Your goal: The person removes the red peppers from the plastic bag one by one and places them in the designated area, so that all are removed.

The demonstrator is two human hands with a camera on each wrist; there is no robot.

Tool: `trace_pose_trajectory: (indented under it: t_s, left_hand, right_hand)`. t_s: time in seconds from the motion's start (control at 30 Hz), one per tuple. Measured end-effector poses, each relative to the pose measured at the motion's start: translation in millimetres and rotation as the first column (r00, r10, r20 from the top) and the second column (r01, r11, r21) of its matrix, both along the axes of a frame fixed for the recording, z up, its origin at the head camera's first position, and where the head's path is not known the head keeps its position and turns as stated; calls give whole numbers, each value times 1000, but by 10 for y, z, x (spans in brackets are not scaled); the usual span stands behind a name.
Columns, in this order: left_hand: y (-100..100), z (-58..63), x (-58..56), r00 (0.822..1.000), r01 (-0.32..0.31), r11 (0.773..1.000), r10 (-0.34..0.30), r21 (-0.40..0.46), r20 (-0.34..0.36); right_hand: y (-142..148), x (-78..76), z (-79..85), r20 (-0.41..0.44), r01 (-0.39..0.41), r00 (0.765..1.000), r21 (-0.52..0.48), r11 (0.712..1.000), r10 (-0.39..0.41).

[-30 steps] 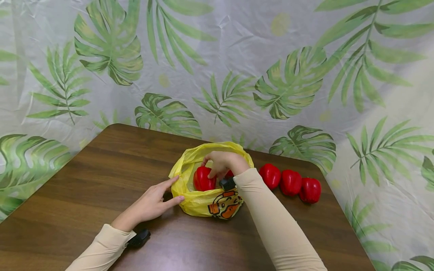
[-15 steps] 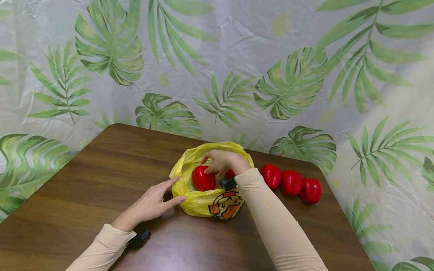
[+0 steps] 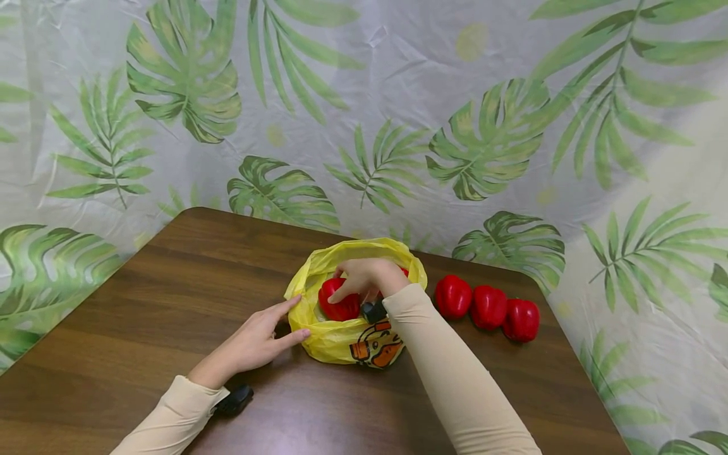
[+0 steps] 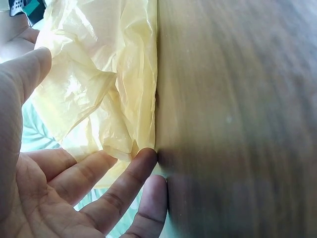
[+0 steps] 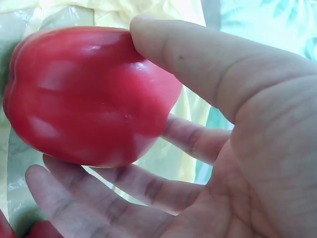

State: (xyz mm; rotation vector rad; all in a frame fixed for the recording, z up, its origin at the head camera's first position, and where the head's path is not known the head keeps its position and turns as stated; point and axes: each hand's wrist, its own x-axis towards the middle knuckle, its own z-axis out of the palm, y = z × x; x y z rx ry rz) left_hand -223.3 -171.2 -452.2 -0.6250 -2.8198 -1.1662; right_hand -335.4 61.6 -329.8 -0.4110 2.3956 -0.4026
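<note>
A yellow plastic bag [image 3: 335, 344] with an orange and black cartoon print stands with its mouth wide on the brown table. Inside it my right hand [image 3: 366, 278] holds a glossy red bell pepper [image 3: 335, 303]. The right wrist view shows the thumb along one side of this pepper [image 5: 94, 99] and the fingers curved round the other. Another red pepper [image 5: 43, 230] peeks in at that view's bottom left corner. Against the bag's left side rests my left hand [image 3: 253, 341], thumb and fingers extended and spread; its fingertips touch the crumpled plastic [image 4: 104, 89] near the tabletop.
Three more red bell peppers [image 3: 488, 308] lie in a slanting row right of the bag, close to the right forearm [image 3: 455, 373]. Behind the wooden table [image 3: 142, 316] hangs a leaf-patterned curtain [image 3: 387, 95].
My right fingers lifted slightly off the pepper, then came down round it again, a little farther left. The pepper has shifted slightly left inside the bag. My left hand has stayed in place.
</note>
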Motion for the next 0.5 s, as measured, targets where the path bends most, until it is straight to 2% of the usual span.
trace_pose_trajectory:
  t_s: [0.27, 0.5]
  left_hand:
    - [9, 44, 5, 1000, 13, 1000, -13, 0, -20]
    - [6, 46, 24, 1000, 8, 1000, -8, -3, -22]
  right_hand:
    - [0, 12, -2, -18, 24, 1000, -50, 998, -25]
    - [67, 42, 25, -15, 79, 997, -121, 989, -81]
